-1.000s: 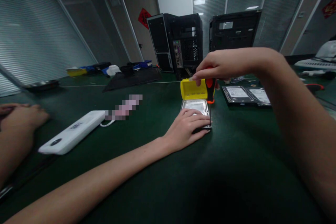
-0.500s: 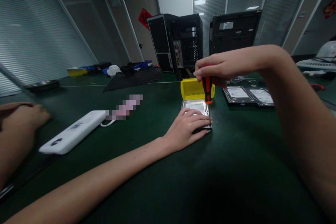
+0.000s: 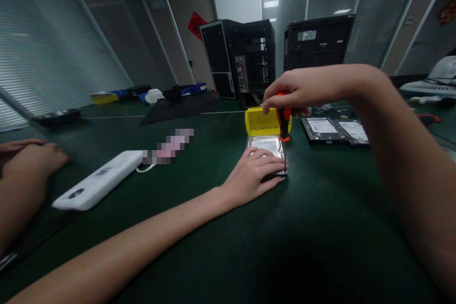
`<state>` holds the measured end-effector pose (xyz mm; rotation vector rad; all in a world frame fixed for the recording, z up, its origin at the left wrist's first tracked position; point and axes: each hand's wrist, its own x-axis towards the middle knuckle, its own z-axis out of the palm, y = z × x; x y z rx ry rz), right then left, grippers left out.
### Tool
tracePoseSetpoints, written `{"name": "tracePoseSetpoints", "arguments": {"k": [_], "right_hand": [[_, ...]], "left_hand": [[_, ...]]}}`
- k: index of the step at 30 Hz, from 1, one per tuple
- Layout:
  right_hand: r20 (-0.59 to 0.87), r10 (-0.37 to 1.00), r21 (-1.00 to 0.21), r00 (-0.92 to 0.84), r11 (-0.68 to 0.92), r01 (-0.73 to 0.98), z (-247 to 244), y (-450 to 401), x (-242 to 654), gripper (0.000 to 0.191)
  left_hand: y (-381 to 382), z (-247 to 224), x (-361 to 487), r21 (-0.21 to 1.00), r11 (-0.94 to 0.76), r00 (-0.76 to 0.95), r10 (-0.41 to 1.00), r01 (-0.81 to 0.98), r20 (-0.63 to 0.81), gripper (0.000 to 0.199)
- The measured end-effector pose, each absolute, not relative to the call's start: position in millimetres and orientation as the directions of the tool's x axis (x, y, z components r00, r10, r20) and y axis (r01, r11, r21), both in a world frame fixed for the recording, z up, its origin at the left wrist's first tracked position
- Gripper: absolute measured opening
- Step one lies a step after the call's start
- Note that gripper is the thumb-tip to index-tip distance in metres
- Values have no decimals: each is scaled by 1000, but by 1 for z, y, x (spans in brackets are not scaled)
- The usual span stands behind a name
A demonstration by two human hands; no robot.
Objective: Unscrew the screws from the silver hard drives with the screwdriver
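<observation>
On the green table lies a silver hard drive (image 3: 265,144), its label facing up. My left hand (image 3: 252,171) presses on its near half, with fingers laid across the top and along the right edge. In my right hand (image 3: 290,92) is a red and black screwdriver (image 3: 284,123), gripped by the upper handle and held upright. Its thin shaft reaches down to the drive's right edge beside my left fingertips; the tip is too small to make out. Right behind the drive stands a yellow plastic case (image 3: 261,122) with its lid raised.
Two more hard drives (image 3: 322,127) lie to the right. Black computer cases (image 3: 249,57) stand at the back. A white power bank (image 3: 98,178) with a short cable is at left, near another person's hands (image 3: 35,161). A black mat (image 3: 181,106) lies farther back.
My right hand has turned slightly around the screwdriver handle, and its fingers have shifted a little. The left hand and the hard drive stay where they were.
</observation>
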<state>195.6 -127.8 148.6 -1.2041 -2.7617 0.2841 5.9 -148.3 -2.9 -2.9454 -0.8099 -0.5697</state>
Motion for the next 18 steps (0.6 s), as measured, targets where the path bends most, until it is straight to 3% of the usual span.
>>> {"name": "tracePoseSetpoints", "arguments": {"k": [9, 18], "right_hand": [[-5, 746, -223, -666, 648, 728, 148, -125, 196, 55], [-55, 723, -253, -688, 657, 710, 150, -124, 198, 43]], "left_hand": [[-150, 0, 6, 60, -865, 798, 485, 499, 357, 29], [-150, 0, 6, 57, -865, 798, 484, 499, 360, 29]]}}
